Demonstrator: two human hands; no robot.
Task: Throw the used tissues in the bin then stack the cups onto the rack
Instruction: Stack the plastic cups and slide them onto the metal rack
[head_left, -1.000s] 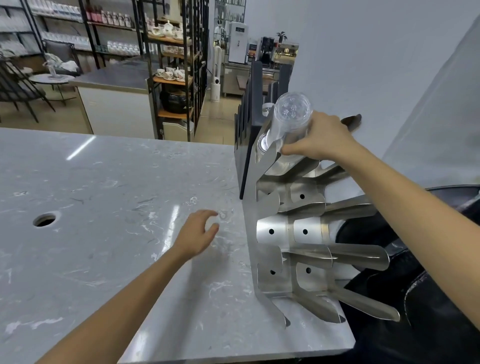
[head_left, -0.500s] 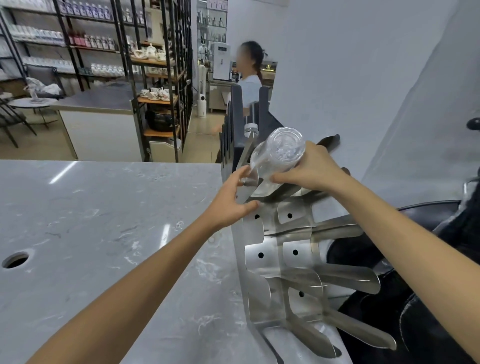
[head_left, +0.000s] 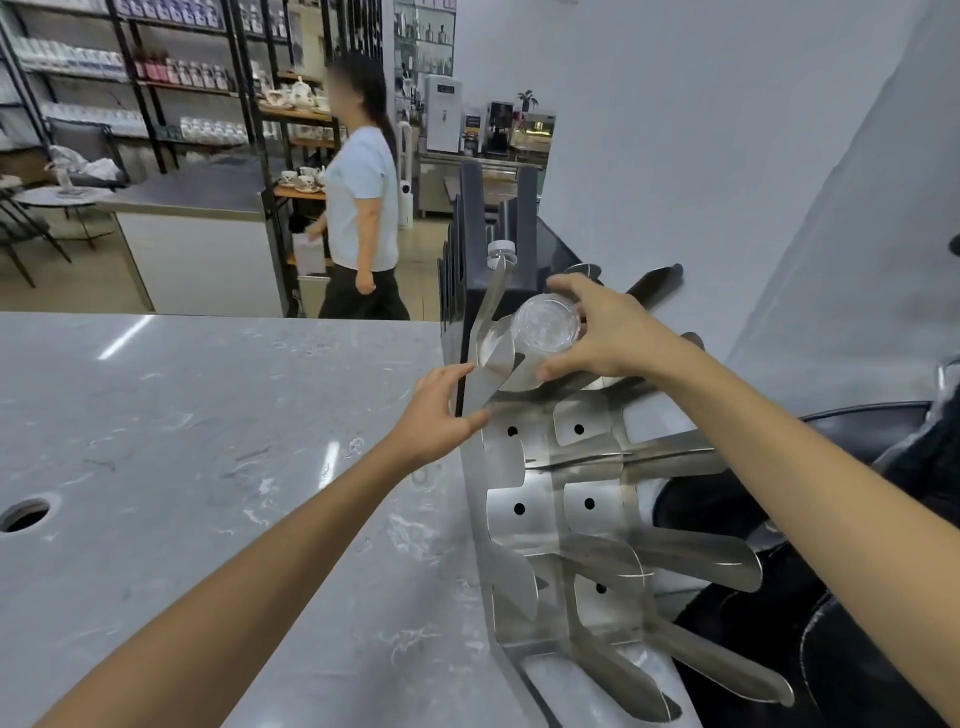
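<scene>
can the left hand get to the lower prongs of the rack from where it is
Probably yes: the left hand rests on the rack at its top edge, and the lower prongs stand bare, with only open countertop beside them.

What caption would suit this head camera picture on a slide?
Right hand sets a clear cup on the steel rack while the left hand steadies it.

You have nothing legible here: the bottles on the shelving (head_left: 171, 67), the white dispenser (head_left: 442, 114) and the machines (head_left: 501, 127) behind it show labels too small and blurred to read.
</scene>
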